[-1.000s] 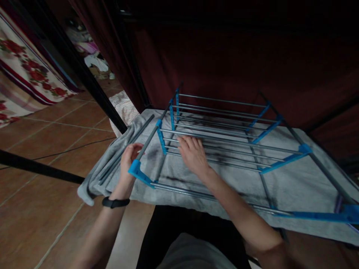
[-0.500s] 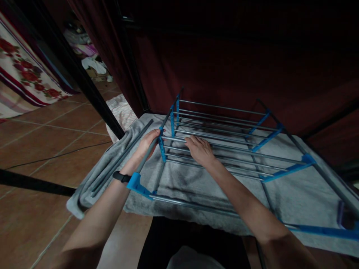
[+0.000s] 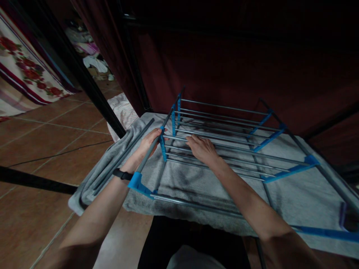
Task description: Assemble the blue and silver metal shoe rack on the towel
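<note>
A folding drying rack (image 3: 288, 172) with grey metal rods and blue plastic joints lies flat over a grey cloth (image 3: 196, 183). My left hand (image 3: 148, 144) is closed round the rack's grey left side bar, just below a blue joint. A black band sits on that wrist. My right hand (image 3: 202, 148) rests palm down on the middle rods, fingers stretched toward the left joint.
Brown floor tiles (image 3: 50, 149) spread to the left. A black frame bar (image 3: 92, 97) slants past a striped cloth (image 3: 122, 110). A dark red curtain (image 3: 224, 67) hangs behind the rack. A floral fabric (image 3: 25, 71) lies at the far left, with scattered clothes (image 3: 94, 63) behind.
My left hand slid up the side bar from the near blue corner to the further blue joint. My right hand shifted slightly along the rods.
</note>
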Demonstrator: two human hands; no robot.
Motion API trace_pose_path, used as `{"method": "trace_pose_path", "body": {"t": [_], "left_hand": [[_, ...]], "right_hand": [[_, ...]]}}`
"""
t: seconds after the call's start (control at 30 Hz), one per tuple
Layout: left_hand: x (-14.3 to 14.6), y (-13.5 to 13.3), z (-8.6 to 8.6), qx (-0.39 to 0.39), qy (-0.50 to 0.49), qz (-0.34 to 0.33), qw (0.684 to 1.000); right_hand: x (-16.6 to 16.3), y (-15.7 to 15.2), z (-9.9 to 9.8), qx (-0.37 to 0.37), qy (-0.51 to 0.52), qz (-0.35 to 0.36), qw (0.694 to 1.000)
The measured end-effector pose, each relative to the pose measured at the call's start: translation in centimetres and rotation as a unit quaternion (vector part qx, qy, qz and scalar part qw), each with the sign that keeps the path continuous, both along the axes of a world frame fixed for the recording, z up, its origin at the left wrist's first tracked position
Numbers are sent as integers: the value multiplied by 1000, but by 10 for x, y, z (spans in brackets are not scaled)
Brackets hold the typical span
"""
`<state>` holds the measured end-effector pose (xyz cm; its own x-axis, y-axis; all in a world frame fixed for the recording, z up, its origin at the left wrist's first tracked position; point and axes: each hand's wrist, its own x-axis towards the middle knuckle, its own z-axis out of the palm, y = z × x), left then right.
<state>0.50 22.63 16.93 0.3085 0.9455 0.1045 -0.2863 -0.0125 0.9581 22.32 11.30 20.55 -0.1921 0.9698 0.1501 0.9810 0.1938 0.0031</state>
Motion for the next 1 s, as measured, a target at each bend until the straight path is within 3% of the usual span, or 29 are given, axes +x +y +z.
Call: {"method": "trace_pose_path", "body": {"t": [0.5, 1.0], "left_hand": [[-2, 2, -3, 6, 2, 1, 1000], [-1, -7, 5, 0, 37, 5, 999]], "right_hand": [[3, 2, 5, -16, 7, 10, 1000], [5, 7, 1, -6, 68, 45, 997]]}}
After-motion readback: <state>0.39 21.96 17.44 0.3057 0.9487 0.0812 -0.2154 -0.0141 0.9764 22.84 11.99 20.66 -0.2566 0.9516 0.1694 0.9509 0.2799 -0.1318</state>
